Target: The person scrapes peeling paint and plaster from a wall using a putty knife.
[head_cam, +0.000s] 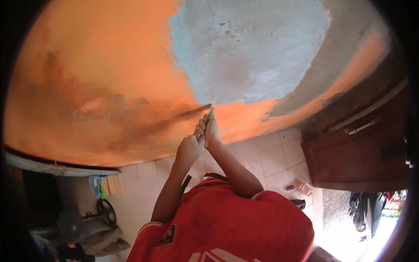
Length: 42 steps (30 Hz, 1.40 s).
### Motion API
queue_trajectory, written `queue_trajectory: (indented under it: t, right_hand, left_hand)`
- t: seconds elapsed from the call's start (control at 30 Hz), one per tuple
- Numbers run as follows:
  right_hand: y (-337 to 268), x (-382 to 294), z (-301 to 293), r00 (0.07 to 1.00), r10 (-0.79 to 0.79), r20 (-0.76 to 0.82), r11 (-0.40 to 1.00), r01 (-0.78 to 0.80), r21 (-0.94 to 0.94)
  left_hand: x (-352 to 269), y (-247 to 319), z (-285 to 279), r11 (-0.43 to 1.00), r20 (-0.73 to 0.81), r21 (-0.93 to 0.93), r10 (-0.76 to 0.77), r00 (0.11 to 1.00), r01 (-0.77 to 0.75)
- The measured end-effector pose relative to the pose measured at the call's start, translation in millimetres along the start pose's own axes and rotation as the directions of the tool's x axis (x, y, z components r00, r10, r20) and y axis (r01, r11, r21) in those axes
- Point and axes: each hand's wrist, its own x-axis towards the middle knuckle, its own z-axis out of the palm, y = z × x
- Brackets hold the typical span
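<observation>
Before me rises an orange-painted wall [140, 59] with a large bare blue-grey patch [255, 62]. Both hands meet at the patch's lower edge around a thin flat-bladed hand tool [209, 114], which I see almost edge-on, so its exact kind is unclear. My left hand [190, 147] grips its lower end. Higher up, my right hand [212, 129] is wrapped around it, with fingers curled on the left side. The tool's tip is at the wall surface, where orange paint borders the patch. A dark shadow runs left from the tip.
A dark red-brown door [353, 150] with a handle stands at right. Pale tiles [275, 154] cover the floor, where a pinkish container [306, 189] and a small dark object [290, 188] lie. At lower left is a black wheel [106, 213]. Bright light enters at lower right.
</observation>
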Motion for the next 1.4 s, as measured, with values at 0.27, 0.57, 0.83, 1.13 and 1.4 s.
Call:
queue_trajectory:
  t: [0.27,0.57,0.83,1.13,1.4]
  right_hand:
    - [12,-3,7,1.0,-0.003,-0.02,1.0,0.003,-0.006]
    - [14,7,-5,0.989,-0.147,0.002,0.944,0.141,-0.299]
    - [1,5,-14,0.983,-0.182,0.006,0.869,0.164,-0.467]
    - [5,-2,-16,0.972,-0.233,0.015,0.828,0.206,-0.522]
    - [13,-5,-24,0.957,-0.286,0.053,0.759,0.26,-0.596]
  left_hand:
    - [-8,-14,1,0.977,0.002,-0.201,-0.077,0.997,0.076]
    - [2,-34,41,0.965,-0.093,-0.262,0.006,0.996,-0.03]
    - [5,-26,67,0.852,0.012,-0.523,0.011,1.0,-0.003]
    - [9,-40,87,0.876,-0.099,-0.455,0.124,0.987,-0.156]
    - [-10,-29,77,0.818,0.001,-0.575,0.032,0.999,-0.026]
